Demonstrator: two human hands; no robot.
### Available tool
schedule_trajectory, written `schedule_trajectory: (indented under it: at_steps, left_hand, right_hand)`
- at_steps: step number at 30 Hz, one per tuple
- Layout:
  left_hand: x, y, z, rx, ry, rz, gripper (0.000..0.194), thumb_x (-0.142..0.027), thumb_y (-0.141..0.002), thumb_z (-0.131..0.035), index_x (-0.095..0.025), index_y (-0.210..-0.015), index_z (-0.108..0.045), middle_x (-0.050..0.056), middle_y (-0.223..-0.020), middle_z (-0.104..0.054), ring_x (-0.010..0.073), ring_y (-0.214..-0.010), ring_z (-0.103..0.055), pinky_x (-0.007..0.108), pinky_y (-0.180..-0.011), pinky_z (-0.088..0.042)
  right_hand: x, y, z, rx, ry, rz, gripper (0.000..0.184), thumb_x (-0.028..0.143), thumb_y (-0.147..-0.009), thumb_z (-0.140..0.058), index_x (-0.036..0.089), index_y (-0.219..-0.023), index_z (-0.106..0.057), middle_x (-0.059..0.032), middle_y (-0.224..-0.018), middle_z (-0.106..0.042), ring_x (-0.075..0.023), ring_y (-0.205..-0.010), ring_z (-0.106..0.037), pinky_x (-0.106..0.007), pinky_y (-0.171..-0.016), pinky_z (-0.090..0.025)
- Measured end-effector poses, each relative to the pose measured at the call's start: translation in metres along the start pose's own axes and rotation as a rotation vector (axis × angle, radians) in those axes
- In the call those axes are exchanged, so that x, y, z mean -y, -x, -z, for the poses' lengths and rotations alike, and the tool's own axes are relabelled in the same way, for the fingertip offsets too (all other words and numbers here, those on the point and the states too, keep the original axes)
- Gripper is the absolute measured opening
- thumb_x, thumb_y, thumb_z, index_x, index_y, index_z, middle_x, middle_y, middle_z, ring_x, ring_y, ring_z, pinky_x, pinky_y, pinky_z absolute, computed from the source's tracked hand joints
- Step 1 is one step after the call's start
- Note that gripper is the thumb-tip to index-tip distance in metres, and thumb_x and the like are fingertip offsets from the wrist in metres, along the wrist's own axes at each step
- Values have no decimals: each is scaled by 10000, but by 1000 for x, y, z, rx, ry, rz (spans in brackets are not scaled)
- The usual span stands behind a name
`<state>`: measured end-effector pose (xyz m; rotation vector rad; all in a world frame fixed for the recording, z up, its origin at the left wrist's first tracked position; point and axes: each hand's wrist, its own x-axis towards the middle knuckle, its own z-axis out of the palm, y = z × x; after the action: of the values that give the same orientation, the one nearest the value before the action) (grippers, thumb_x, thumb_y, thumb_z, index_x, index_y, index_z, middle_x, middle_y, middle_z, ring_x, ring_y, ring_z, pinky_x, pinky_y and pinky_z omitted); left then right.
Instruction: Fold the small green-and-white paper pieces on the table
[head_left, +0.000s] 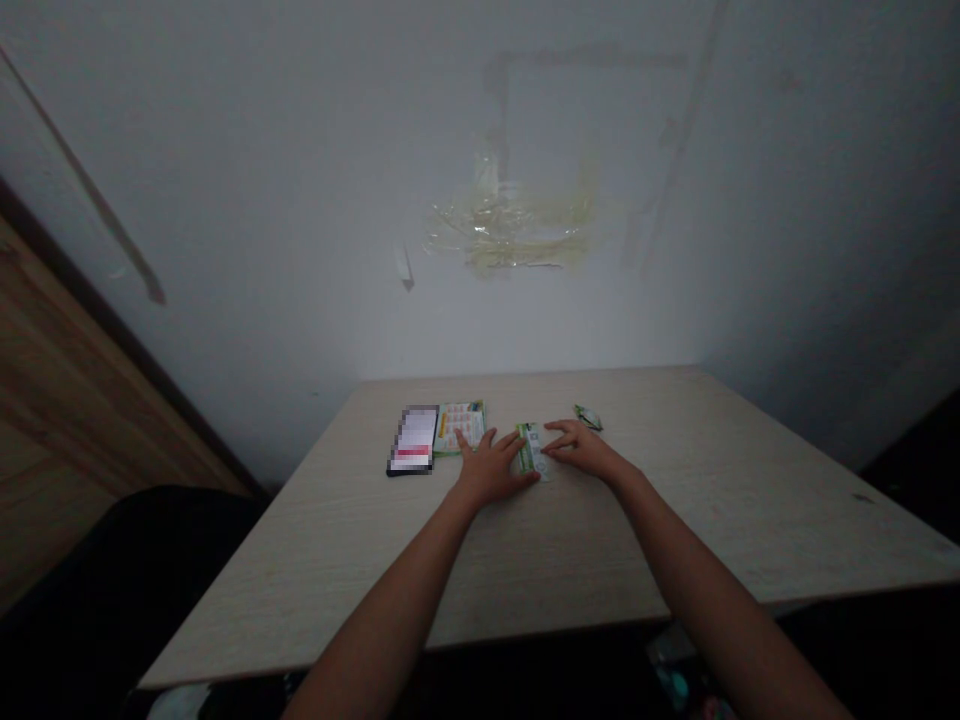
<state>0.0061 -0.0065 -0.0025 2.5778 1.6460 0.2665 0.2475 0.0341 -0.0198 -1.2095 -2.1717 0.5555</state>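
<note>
A small flat green and white printed packet (532,450) lies on the table between my two hands. My left hand (491,468) is spread, its fingers and thumb touching the packet's left side. The palm hides part of the table just left of it. From the right, my right hand (581,447) reaches in with its fingers apart, the tips at the packet's right edge. Beyond the left fingertips lies a printed sheet or booklet (459,420) with a green border and orange blocks. A small crumpled green and white wrapper (589,417) lies just behind my right hand.
A phone (414,440) with a lit, blurred screen lies at the left, against the booklet. The pale wood table (360,580) meets a wall with peeling clear tape (517,235). A dark chair-like shape (172,540) stands at the table's left.
</note>
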Motion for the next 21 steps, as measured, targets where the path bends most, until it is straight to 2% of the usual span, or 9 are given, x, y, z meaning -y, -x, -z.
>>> schedule_trajectory:
  at_steps: [4, 10, 17, 21]
  left_hand:
    - [0, 0, 0, 4, 8, 0, 758, -801, -802, -409, -426, -1461, -388, -18, -1564, -384, 410, -1446, -249, 821, -1029, 121]
    - [0, 0, 1, 8, 17, -1, 761, -809, -793, -413, -438, -1457, -384, -28, -1567, -379, 405, -1446, -253, 824, -1021, 132]
    - [0, 0, 2, 28, 6, 8, 758, -800, -796, -409, -441, -1463, -375, -17, -1572, -373, 411, -1456, -228, 813, -1049, 80]
    - [0, -1, 0, 20, 9, 5, 767, -804, -794, -409, -442, -1469, -368, -21, -1570, -375, 418, -1454, -228, 818, -1042, 94]
  right_hand:
    - [-1, -4, -2, -34, 27, -20, 251, 413, -848, -663, 209, -914, -793, -132, -1327, -617, -280, -1227, -560, -477, -1100, -382]
    - [-3, -10, -6, -54, 87, -34, 241, 358, -882, -624, 207, -980, -784, -133, -1333, -613, -270, -1218, -570, -462, -1096, -387]
    - [-1, -14, -8, -91, 162, -67, 232, 351, -896, -608, 224, -990, -778, -121, -1290, -636, -268, -1191, -580, -462, -1079, -397]
    - [-1, -18, -10, -78, 221, -82, 247, 348, -909, -584, 241, -1030, -772, -101, -1301, -628, -259, -1203, -563, -440, -1081, -385]
